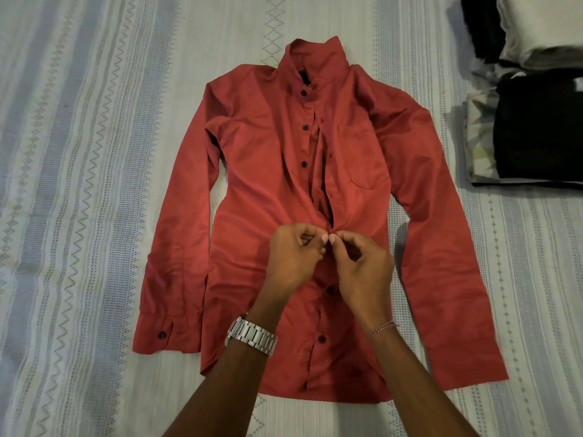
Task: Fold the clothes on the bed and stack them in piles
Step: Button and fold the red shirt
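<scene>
Red shirt (284,184), mid-bed: we pinch its placket between left hand (291,258) and right hand (362,266), buttoning; risk, puckered cloth misaligns the fronts, skewing later folds

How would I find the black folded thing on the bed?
Start at the red shirt spread flat on the striped bed cover, then look to the picture's right edge. There the black folded garment lies on a pale patterned cloth, nearer than the white pile.
</scene>
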`<action>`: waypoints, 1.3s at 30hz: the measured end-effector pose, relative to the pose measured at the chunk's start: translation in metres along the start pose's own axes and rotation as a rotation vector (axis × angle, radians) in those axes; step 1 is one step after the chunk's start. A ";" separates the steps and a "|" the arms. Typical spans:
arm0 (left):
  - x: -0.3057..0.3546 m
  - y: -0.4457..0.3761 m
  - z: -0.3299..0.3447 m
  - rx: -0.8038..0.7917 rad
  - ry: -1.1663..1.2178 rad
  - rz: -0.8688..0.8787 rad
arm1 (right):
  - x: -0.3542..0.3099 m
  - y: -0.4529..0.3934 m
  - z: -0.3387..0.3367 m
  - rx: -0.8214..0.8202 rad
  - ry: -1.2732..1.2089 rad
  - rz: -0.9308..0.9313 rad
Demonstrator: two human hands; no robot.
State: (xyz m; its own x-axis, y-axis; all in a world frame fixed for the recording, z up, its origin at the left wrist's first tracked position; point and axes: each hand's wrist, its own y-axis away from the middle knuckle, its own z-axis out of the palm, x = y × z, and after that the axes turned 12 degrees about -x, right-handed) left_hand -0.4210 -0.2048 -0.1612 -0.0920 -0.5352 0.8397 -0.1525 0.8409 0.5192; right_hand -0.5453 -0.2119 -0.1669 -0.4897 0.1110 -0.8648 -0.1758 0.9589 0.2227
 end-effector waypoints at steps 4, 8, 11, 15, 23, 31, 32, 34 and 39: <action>-0.001 0.001 0.002 0.019 0.099 -0.015 | -0.001 0.001 0.001 0.004 0.010 0.003; -0.006 -0.001 0.005 0.089 0.097 -0.027 | 0.000 0.002 0.002 -0.058 -0.068 0.035; -0.011 -0.003 0.006 0.124 0.095 -0.045 | 0.003 0.001 0.003 -0.102 -0.188 0.122; -0.014 -0.003 0.007 0.113 0.153 -0.108 | 0.008 -0.007 0.004 -0.141 -0.301 0.240; -0.013 -0.006 0.005 0.050 0.160 -0.132 | 0.011 -0.008 0.013 -0.095 -0.238 0.256; -0.014 -0.013 0.004 0.029 -0.001 -0.136 | 0.010 -0.007 0.009 -0.162 -0.489 0.306; -0.014 -0.013 0.004 0.015 0.001 -0.133 | 0.011 -0.008 0.007 -0.184 -0.584 0.346; -0.015 -0.012 0.004 0.015 0.016 -0.108 | 0.009 -0.010 0.004 -0.246 -0.741 0.420; -0.027 -0.008 -0.001 0.010 0.031 -0.057 | 0.011 -0.014 -0.006 -0.340 -0.590 0.507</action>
State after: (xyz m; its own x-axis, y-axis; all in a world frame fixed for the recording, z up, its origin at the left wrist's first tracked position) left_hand -0.4165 -0.1967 -0.1879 -0.0524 -0.5791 0.8136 -0.1666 0.8083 0.5647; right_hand -0.5539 -0.2258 -0.1769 -0.0696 0.7149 -0.6958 -0.3484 0.6361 0.6884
